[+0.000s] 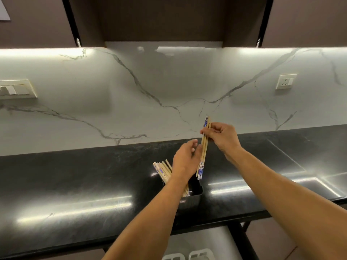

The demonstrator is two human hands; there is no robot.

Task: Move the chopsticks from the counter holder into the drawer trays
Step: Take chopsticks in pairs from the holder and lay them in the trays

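A black rectangular plastic holder is seen standing on the glossy black stone counter, and a cluster of pale wooden chopsticks with blue-and-white patterned ends is held in it, leaning towards its left side; the right part of the holder's opening appears dark. A small bundle of the same chopsticks is held above and just behind the holder, nearly upright and slightly tilted, with patterned ends at both top and bottom. This bundle is pinched near its upper part between the thumb and fingertips of the right hand. The left hand is held just beside the bundle with fingers loosely curved and nothing gripped; whether its fingertips touch the sticks cannot be told. The holder's left wall and part of its contents are hidden by the left forearm, and the number of chopsticks in either group cannot be counted. A small label on the holder's front is too blurred to read. Below the counter edge, two white rounded rims are cut off by the bottom of the view and cannot be identified.
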